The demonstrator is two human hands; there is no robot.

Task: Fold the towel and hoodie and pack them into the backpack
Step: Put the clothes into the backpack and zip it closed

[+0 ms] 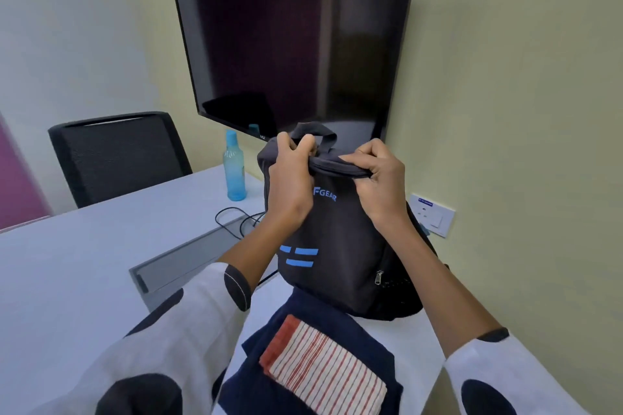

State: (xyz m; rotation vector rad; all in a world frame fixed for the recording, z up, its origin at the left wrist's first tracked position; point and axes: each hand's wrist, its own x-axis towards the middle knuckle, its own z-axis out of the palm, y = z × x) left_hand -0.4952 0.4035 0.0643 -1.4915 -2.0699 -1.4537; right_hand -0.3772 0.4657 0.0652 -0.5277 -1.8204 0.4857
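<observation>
the black fabric backpack (340, 246) stands upright on the pale grey table (84, 266), its long axis running bottom to top, its front panel facing the camera and its carry handle at the top. on that panel blue letters read "fgear", with the first part hidden behind the left hand, and lower down sit short blue bars. a silver zip pull hangs on the pack's right side.

the left hand (290, 172) grips the top edge of the pack near the handle, fingers curled over the cloth. the right hand (377, 175) pinches the same top edge further right, thumb and fingers closed on the dark rim.

in front of the pack, nearer the camera, the folded dark navy hoodie (337, 340) lies flat on the table, touching the pack's base. the folded white towel with red stripes (323, 367) rests on top of it, its long axis slanting from upper left to lower right.

behind the pack, to its left, a translucent blue plastic bottle (234, 167) stands upright. a large dark wall screen (290, 37) hangs above, with tiny writing on its lower rim too small to read. a black mesh office chair (118, 155) stands at the table's far side. a white wall socket plate (433, 214) carries a blue label i cannot read.
</observation>
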